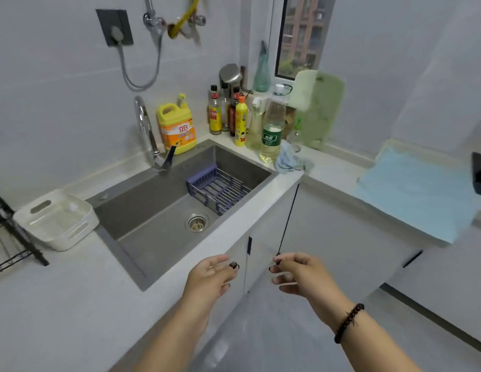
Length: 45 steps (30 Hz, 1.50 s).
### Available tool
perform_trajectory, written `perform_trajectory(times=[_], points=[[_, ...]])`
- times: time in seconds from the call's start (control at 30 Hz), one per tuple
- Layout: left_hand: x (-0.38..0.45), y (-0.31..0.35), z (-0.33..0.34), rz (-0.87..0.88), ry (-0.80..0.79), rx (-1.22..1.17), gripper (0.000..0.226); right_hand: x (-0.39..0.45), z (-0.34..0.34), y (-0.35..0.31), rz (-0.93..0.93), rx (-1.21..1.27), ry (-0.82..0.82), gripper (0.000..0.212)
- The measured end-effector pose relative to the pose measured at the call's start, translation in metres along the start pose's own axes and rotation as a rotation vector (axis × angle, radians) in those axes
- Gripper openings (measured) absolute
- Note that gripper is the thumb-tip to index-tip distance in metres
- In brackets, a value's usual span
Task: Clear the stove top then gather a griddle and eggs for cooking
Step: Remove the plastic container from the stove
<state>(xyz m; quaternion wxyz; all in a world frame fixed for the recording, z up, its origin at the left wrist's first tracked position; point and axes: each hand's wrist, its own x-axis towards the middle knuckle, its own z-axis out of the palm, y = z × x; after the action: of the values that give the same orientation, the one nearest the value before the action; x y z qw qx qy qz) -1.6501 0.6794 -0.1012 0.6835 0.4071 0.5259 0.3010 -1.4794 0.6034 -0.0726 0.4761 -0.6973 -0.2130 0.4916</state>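
Observation:
No griddle, eggs or stove top show in this frame. My left hand (211,275) and my right hand (297,272) hang side by side in front of the white cabinet doors (263,248) under the sink. Both have loosely curled, relaxed fingers and hold nothing. The right hand's fingertips are close to the dark edge of the cabinet door (287,218), and whether they touch it I cannot tell. A dark bead bracelet sits on my right wrist.
A grey sink (142,216) holds a purple drain basket (218,187). A white tub (57,218) and black rack (8,237) stand at left. Bottles, a yellow detergent jug (176,128) and a green cutting board (318,108) crowd the corner. A blue cloth (416,194) covers the right counter.

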Motion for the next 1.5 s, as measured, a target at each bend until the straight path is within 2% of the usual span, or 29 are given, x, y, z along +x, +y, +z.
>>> perform_trajectory(times=[0.1,0.23,0.4,0.7,0.97,1.2,1.5], points=[[0.008,0.003,0.055,-0.001,-0.042,-0.006,0.018,0.01,-0.055,-0.009,-0.012,0.029,0.047,0.013],[0.02,0.003,0.126,-0.013,-0.106,0.013,0.022,0.017,-0.127,-0.017,-0.034,0.088,0.136,0.014],[0.027,0.002,0.193,-0.038,-0.209,0.087,0.022,0.017,-0.189,-0.018,-0.056,0.177,0.254,0.015],[0.057,0.001,0.291,-0.109,-0.375,0.187,0.02,0.026,-0.268,-0.006,-0.03,0.293,0.419,0.015],[0.107,0.015,0.409,-0.142,-0.548,0.241,0.018,0.066,-0.358,-0.014,-0.038,0.372,0.622,0.015],[0.155,0.035,0.529,-0.137,-0.695,0.308,0.019,0.121,-0.437,-0.047,-0.054,0.412,0.731,0.015],[0.186,0.036,0.628,-0.158,-0.819,0.401,0.02,0.154,-0.5,-0.05,-0.03,0.498,0.845,0.016]])
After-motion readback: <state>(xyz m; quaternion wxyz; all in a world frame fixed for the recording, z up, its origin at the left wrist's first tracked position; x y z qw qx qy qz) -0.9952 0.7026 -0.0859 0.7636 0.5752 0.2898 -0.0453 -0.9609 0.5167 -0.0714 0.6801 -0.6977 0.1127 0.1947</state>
